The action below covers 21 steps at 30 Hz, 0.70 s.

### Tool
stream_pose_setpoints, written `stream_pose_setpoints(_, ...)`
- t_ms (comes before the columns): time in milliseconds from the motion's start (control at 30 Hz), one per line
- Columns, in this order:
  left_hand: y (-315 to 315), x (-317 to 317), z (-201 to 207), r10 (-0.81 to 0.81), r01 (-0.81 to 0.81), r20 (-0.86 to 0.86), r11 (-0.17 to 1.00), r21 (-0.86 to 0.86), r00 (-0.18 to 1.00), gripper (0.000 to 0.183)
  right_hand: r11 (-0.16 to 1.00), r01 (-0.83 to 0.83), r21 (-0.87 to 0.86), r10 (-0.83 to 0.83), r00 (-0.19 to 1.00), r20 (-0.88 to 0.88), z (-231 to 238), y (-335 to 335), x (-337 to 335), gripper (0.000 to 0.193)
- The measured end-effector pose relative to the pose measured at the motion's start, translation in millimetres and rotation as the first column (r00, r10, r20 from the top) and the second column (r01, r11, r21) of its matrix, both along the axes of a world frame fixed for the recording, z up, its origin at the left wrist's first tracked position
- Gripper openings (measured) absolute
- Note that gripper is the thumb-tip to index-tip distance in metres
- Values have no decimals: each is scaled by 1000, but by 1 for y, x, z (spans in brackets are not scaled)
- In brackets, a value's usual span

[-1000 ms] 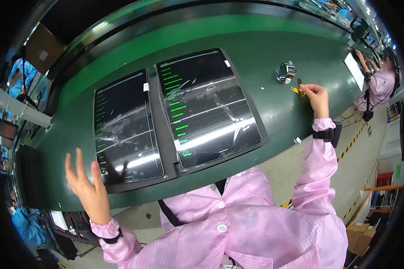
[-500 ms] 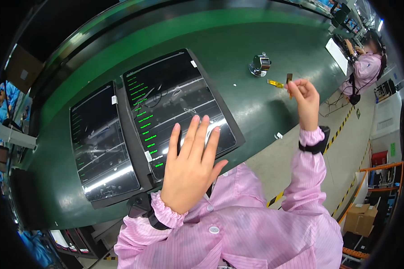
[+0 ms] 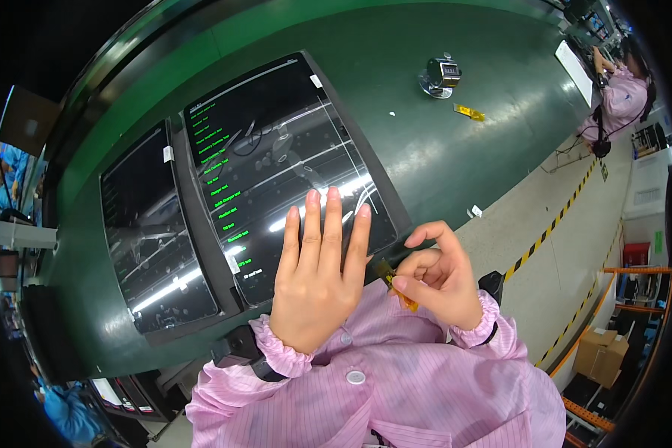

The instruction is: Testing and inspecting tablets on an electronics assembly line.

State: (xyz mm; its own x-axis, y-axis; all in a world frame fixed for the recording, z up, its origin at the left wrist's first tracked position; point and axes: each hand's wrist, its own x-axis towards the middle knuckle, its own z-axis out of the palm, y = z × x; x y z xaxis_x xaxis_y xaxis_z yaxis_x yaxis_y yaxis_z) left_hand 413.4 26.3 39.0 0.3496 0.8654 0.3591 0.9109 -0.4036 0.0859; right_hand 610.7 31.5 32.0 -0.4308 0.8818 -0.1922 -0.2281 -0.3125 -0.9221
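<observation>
Down came the right hand [image 3: 434, 278] from near the silver counter [image 3: 440, 76], close beside the left hand [image 3: 317, 280]. It pinched a small yellow strip [image 3: 399, 290]. Left fingers lay flat together over the dark screen [image 3: 276, 164].

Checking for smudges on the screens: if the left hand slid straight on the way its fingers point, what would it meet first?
Probably the glass of the right-hand tablet: the left hand points up along it, fingertips already over its lower part. Whether they touch it, one view can't settle.
</observation>
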Motion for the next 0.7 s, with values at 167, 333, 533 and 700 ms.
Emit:
stream_pose_setpoints(167,-1,0,2,2,-2,-18,1000,-3,1000,62,995,92,-43,-93,995,-30,-2,1,-4,44)
stream_pose_setpoints(333,0,-4,1,-11,11,12,1000,-24,1000,68,991,119,-61,-122,991,-46,-3,1,-6,43)
stream_pose_setpoints(533,-1,-4,21,-13,38,126,981,-191,992,81,985,170,-19,-170,985,-14,-2,4,-18,43)
stream_pose_setpoints(700,-1,-3,18,8,12,125,987,-160,992,77,970,237,48,-241,949,203,2,17,-5,41)
